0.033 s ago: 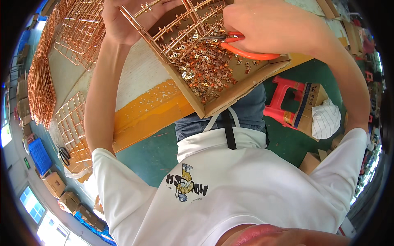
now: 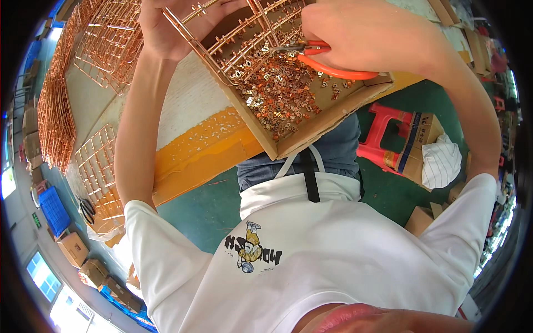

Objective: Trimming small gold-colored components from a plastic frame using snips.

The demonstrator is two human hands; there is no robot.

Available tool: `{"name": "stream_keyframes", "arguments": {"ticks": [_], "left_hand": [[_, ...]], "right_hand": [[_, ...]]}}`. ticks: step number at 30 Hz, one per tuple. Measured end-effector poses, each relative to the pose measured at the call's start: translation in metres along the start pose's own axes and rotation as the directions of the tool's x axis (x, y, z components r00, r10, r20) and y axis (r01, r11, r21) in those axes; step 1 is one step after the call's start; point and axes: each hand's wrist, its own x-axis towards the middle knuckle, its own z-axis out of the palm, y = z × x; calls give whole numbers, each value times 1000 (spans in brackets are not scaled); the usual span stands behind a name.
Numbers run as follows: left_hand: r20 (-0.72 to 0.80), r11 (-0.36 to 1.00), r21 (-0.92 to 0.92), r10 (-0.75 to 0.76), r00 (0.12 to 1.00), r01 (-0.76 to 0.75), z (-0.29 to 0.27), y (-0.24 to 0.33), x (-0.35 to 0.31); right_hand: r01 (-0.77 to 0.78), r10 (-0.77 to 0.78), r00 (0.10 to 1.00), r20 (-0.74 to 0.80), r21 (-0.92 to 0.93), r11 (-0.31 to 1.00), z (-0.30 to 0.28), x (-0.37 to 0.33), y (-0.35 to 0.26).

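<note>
My left hand point(image 2: 169, 28) grips the left end of a copper-coloured wire frame point(image 2: 222, 43), its thumb and fingers partly cut off by the top edge. Small metal tabs line the frame's rods. My right hand point(image 2: 350, 36) is closed on cutting pliers point(image 2: 336, 71) with red-orange handles. The jaws of the pliers are at the frame's lower rod, near its small tabs. Beneath the frame lies a shallow cardboard box point(image 2: 311, 145), strewn with many small copper and silver metal pieces point(image 2: 280, 91). Whether the jaws touch a tab is too small to tell.
The box overhangs the near edge of a worktable point(image 2: 205, 158) with yellow tape. More copper frames point(image 2: 55, 111) are stacked at the left, with black-handled scissors point(image 2: 86, 211) near them. On the green floor at right are a red stool point(image 2: 377, 133) and a carton point(image 2: 413, 141).
The pliers have turned slightly in my right hand, and their jaws sit a little higher. My left hand and the wire frame look almost unmoved.
</note>
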Motion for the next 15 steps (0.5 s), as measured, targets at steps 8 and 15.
{"name": "stream_keyframes", "arguments": {"ticks": [8,15], "left_hand": [[-66,996,-81,-38,997,32,12,5,1],[61,977,-200,-68,996,79,-6,2,-1]], "right_hand": [[132,-151,969,-196,-106,985,26,17,2],[203,-305,827,-472,-256,945,57,29,0]]}}
